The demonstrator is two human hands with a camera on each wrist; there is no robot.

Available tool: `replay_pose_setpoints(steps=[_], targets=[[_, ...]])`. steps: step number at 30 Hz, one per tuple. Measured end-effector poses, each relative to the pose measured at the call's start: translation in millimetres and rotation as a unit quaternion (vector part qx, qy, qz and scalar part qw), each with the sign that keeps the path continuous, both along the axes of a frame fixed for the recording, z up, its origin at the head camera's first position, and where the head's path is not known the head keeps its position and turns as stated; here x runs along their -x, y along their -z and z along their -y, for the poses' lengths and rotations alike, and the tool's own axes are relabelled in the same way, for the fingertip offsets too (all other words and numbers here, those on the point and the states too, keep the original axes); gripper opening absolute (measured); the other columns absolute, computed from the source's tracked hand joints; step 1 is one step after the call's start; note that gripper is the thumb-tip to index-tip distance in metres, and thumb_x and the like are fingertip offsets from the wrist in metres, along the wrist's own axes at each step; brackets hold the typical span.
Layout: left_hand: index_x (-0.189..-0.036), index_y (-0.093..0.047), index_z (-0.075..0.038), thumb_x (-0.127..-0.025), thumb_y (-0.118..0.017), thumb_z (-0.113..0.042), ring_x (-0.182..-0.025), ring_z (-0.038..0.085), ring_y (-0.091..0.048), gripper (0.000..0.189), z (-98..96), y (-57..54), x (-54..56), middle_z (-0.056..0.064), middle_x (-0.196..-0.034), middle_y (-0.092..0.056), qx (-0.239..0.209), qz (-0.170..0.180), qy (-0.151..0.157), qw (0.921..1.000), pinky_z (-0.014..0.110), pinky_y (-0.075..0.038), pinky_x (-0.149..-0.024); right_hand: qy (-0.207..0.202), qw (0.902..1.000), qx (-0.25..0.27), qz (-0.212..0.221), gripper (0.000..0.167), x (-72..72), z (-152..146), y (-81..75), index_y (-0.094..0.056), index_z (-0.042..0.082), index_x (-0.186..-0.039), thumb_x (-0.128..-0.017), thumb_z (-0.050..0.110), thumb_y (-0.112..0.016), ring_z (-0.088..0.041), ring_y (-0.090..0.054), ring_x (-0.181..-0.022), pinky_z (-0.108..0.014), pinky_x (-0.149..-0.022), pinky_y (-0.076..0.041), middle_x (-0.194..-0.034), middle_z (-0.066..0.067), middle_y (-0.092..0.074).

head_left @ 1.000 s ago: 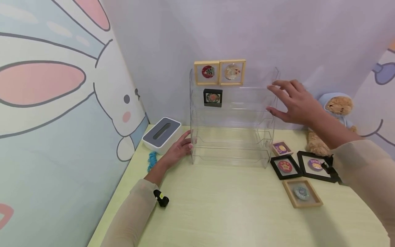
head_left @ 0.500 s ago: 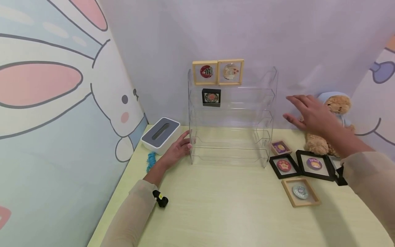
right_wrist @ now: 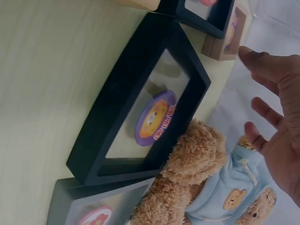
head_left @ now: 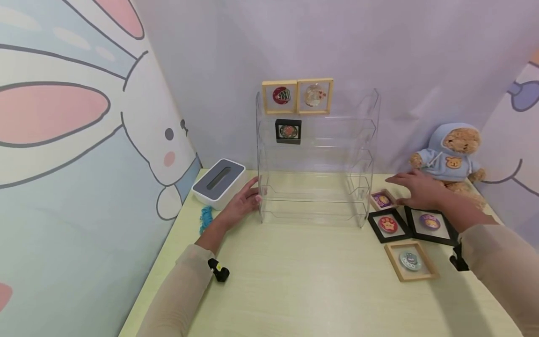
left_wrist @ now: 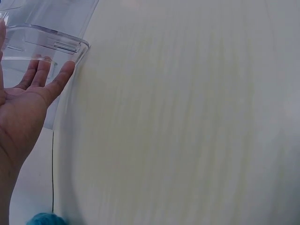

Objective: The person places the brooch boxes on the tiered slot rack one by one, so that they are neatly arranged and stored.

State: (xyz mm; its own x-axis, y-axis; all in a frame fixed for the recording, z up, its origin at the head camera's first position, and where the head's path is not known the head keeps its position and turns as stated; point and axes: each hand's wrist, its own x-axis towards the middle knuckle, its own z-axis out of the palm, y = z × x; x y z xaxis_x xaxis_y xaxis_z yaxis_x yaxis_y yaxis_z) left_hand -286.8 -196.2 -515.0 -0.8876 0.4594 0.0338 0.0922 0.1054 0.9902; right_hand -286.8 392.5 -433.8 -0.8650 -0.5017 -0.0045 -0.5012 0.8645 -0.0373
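A clear acrylic display rack [head_left: 313, 201] stands against the wall. Two light-wood frames with round badges sit side by side on its top tier: the left frame [head_left: 280, 97] and the right frame [head_left: 314, 96]. Below them, a small black frame [head_left: 288, 131] leans on the second tier. My left hand [head_left: 236, 209] rests at the rack's lower left side, fingers extended against the clear panel. My right hand [head_left: 423, 191] hovers beside a small wooden frame [head_left: 382, 200] with a purple badge, its thumb right at the frame's edge and its fingers spread, holding nothing.
On the right lie a black frame with a red badge [head_left: 387, 225], a larger black frame [head_left: 430, 223], a wooden frame [head_left: 410, 261] and a grey frame [right_wrist: 101, 206]. A teddy bear [head_left: 452, 157] sits behind. Left are a tissue box [head_left: 220, 182] and blue yarn [head_left: 206, 219].
My right hand has come away from the rack's upper right side, moving right and then down to the small wooden frame. The left hand stays at the rack.
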Motion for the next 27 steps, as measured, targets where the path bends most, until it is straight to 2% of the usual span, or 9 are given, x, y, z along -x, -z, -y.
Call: replay_pose_setpoints(steps=[5,9,12,17,21,27], targets=[[-0.177,-0.023,-0.036,-0.116,-0.058,-0.024,-0.149,0.044,-0.056,0.071,0.9,0.0,0.1,0.020,-0.169,-0.050,0.007,-0.004,-0.004,1.0000,0.047,-0.056,-0.118,0.002,0.9992,0.002,0.040,0.081,-1.9,0.0,10.3,-0.064,0.004,-0.151,-0.078,0.019,-0.096,-0.055,-0.060,-0.122,-0.072,-0.093,-0.054,-0.147,-0.028,-0.067],[-0.178,-0.022,-0.031,-0.116,-0.058,-0.020,-0.150,0.047,-0.054,0.072,0.9,1.1,0.7,0.024,-0.169,-0.048,-0.012,-0.003,0.002,0.9999,0.038,-0.058,-0.113,-0.006,0.9982,0.020,0.057,0.081,-0.7,-0.3,19.3,-0.063,0.002,-0.152,-0.077,0.009,-0.094,-0.054,-0.058,-0.121,-0.071,-0.095,-0.052,-0.149,-0.030,-0.065],[-0.178,-0.021,-0.029,-0.116,-0.058,-0.019,-0.150,0.048,-0.053,0.073,0.5,1.3,0.7,0.024,-0.169,-0.048,-0.019,0.000,0.003,0.9998,0.033,-0.058,-0.110,-0.009,0.9982,0.024,0.055,0.081,0.2,-0.9,24.7,-0.063,0.003,-0.151,-0.077,0.006,-0.094,-0.052,-0.058,-0.118,-0.070,-0.094,-0.052,-0.149,-0.029,-0.066],[-0.177,-0.023,-0.032,-0.116,-0.059,-0.021,-0.149,0.047,-0.055,0.072,0.3,0.4,0.4,0.023,-0.168,-0.049,-0.014,0.002,-0.002,0.9999,0.033,-0.059,-0.110,-0.020,0.9976,0.044,0.049,0.076,1.2,0.6,31.6,-0.063,0.003,-0.150,-0.080,0.005,-0.093,-0.050,-0.062,-0.120,-0.064,-0.097,-0.048,-0.149,-0.028,-0.066],[-0.178,-0.022,-0.029,-0.116,-0.059,-0.022,-0.148,0.045,-0.055,0.072,0.6,2.3,1.8,0.025,-0.169,-0.047,-0.025,0.001,0.005,0.9997,0.030,-0.058,-0.109,-0.029,0.9970,0.052,0.050,0.072,2.5,3.1,34.7,-0.062,0.000,-0.151,-0.085,0.007,-0.091,-0.053,-0.063,-0.126,-0.067,-0.101,-0.043,-0.148,-0.029,-0.066],[-0.178,-0.020,-0.023,-0.117,-0.056,-0.014,-0.145,0.041,-0.053,0.072,1.1,5.9,3.0,0.032,-0.167,-0.044,-0.063,0.003,0.019,0.9978,0.026,-0.057,-0.105,0.025,0.9974,0.038,0.055,0.068,3.6,1.8,38.2,-0.060,0.000,-0.153,-0.093,0.017,-0.088,-0.062,-0.054,-0.130,-0.078,-0.102,-0.047,-0.147,-0.031,-0.063]])
